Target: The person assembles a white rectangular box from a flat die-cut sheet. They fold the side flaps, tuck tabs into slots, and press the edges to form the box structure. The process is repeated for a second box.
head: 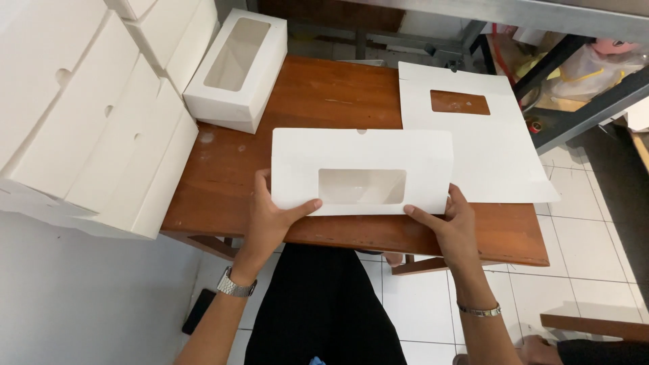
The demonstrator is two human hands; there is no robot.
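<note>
Both hands — the left hand [270, 220] and the right hand [449, 226] — pinched the near edge of a flat white windowed box blank [362, 169] lying over the wooden table [304, 101], beside a stack of flat blanks [480, 135] — finished boxes [94, 122] piled at left.

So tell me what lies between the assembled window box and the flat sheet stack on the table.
In the head view, only bare wooden table lies between the assembled window box and the flat sheet stack.
</note>
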